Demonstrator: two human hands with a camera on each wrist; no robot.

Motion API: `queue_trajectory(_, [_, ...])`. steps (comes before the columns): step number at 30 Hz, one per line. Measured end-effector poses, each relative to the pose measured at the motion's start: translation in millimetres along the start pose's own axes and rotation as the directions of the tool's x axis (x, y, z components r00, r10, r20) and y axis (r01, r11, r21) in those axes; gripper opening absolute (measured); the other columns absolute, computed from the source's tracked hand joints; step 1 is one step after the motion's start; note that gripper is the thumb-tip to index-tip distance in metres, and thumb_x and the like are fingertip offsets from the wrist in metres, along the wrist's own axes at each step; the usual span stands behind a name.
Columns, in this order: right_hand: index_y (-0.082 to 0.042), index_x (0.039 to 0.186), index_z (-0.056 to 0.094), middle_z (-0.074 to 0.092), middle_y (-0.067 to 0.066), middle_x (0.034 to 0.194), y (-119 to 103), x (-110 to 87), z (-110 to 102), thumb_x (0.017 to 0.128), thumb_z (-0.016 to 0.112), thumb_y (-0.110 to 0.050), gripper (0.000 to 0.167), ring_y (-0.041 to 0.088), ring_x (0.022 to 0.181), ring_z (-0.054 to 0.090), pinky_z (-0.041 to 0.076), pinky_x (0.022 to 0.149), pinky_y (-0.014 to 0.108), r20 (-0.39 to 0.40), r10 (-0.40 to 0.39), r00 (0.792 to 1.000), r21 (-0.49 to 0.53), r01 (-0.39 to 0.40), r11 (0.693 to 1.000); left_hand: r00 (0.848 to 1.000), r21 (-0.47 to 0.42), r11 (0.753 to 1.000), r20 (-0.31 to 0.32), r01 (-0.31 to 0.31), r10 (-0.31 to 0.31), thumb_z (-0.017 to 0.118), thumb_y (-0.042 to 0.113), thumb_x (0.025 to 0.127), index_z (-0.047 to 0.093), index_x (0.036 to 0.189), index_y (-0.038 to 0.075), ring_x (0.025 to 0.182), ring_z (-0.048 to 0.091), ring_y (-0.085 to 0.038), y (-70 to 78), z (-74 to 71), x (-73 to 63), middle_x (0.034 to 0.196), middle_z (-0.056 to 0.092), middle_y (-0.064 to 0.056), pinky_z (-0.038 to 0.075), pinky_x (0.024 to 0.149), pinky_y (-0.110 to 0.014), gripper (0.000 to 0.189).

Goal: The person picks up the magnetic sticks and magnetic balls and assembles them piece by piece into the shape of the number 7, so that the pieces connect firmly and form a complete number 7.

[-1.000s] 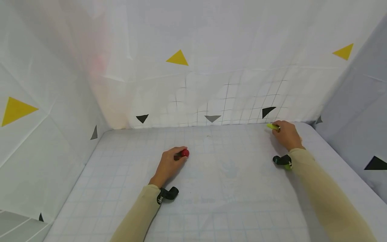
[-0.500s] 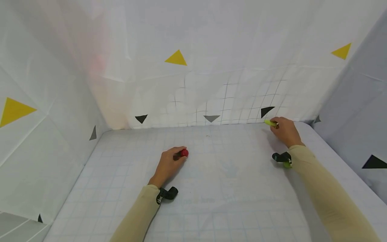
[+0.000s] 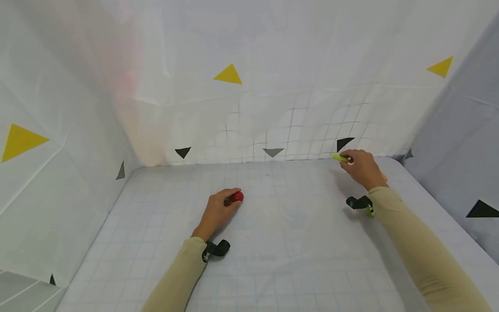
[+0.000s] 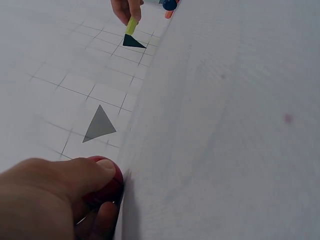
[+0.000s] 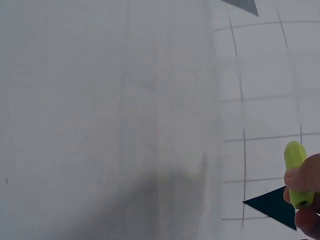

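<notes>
My left hand (image 3: 218,212) holds a red ball (image 3: 238,196) between thumb and fingers, low over the middle of the white table. The left wrist view shows the thumb pressed on the ball (image 4: 111,184), with other fingers curled beneath it. Toward the back right, my right hand (image 3: 361,168) pinches a short yellow-green stick (image 3: 340,157), rounded at one end with a small dark spot at the other (image 5: 296,165). A shadow falls on the table below this hand. The stick points left, near the back wall.
An orange thing (image 3: 384,177) shows partly behind the right hand. Something green (image 3: 369,212) peeks out beside the right wrist camera (image 3: 359,202). White sheets with yellow, black and grey triangles wall the gridded table (image 3: 288,242) at back and sides.
My right hand has risen slightly and moved left with the yellow-green stick, uncovering more of the orange thing. The left hand stays in place with the red ball.
</notes>
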State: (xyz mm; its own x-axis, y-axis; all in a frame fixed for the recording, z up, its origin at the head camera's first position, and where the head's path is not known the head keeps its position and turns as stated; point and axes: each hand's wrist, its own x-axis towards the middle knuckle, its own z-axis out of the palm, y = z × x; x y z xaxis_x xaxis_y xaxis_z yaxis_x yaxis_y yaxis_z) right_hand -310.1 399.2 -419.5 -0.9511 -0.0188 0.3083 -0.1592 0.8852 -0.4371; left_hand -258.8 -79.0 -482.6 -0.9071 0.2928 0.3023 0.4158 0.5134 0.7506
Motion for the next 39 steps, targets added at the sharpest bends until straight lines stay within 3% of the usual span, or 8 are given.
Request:
queue_trajectory(5, [0.003, 0.126, 0.070, 0.068, 0.025, 0.111, -8.3, -4.0, 0.0, 0.096, 0.073, -0.006, 0.032, 0.043, 0.102, 0.056, 0.048, 0.079, 0.053, -0.017, -0.020, 1.000, 0.016, 0.020, 1.000, 1.000, -0.004, 1.000, 0.005, 0.011, -0.011, 0.078, 0.008, 0.095, 0.069, 0.136, 0.009, 0.105, 0.066, -0.020, 0.1, 0.0, 0.7, 0.127, 0.070, -0.007, 0.055, 0.093, -0.036, 0.043])
queue_trajectory(13, [0.001, 0.124, 0.072, 0.071, 0.023, 0.112, -22.4, -10.4, 5.0, 0.095, 0.077, -0.008, 0.031, 0.040, 0.100, 0.061, 0.050, 0.069, 0.040, -0.027, -0.019, 0.999, 0.078, 0.021, 0.997, 0.998, -0.018, 0.998, 0.010, 0.060, -0.059, 0.077, 0.008, 0.095, 0.067, 0.136, 0.010, 0.101, 0.070, -0.021, 1.6, 0.0, -0.2, 0.121, 0.072, -0.008, 0.056, 0.093, -0.040, 0.042])
queue_trajectory(21, [0.001, 0.123, 0.073, 0.072, 0.023, 0.108, -42.7, -16.0, 9.1, 0.094, 0.077, -0.006, 0.030, 0.037, 0.093, 0.062, 0.053, 0.070, 0.042, -0.049, -0.042, 0.998, 0.121, 0.048, 0.991, 0.996, -0.027, 0.996, 0.010, 0.084, -0.084, 0.077, 0.008, 0.096, 0.068, 0.137, 0.011, 0.105, 0.068, -0.022, 3.0, -0.5, -0.5, 0.128, 0.069, -0.009, 0.055, 0.094, -0.040, 0.042])
queue_trajectory(29, [0.000, 0.125, 0.073, 0.072, 0.021, 0.111, -62.6, -20.3, 18.2, 0.095, 0.077, -0.008, 0.031, 0.035, 0.093, 0.063, 0.055, 0.073, 0.043, -0.040, -0.031, 0.999, 0.131, 0.036, 0.991, 0.997, -0.046, 0.996, 0.008, 0.073, -0.073, 0.076, 0.006, 0.096, 0.067, 0.137, 0.008, 0.107, 0.068, -0.023, 2.1, -0.4, 0.2, 0.129, 0.069, -0.010, 0.055, 0.095, -0.040, 0.042])
queue_trajectory(39, [-0.001, 0.121, 0.075, 0.074, 0.016, 0.106, -80.2, -27.1, 30.2, 0.093, 0.079, -0.007, 0.028, 0.036, 0.097, 0.065, 0.054, 0.075, 0.040, -0.069, -0.082, 0.994, 0.188, 0.094, 0.978, 0.999, -0.069, 0.997, 0.007, 0.044, -0.044, 0.075, 0.005, 0.096, 0.067, 0.137, 0.008, 0.108, 0.068, -0.023, 0.5, 1.3, 0.5, 0.130, 0.068, -0.008, 0.055, 0.095, -0.038, 0.042])
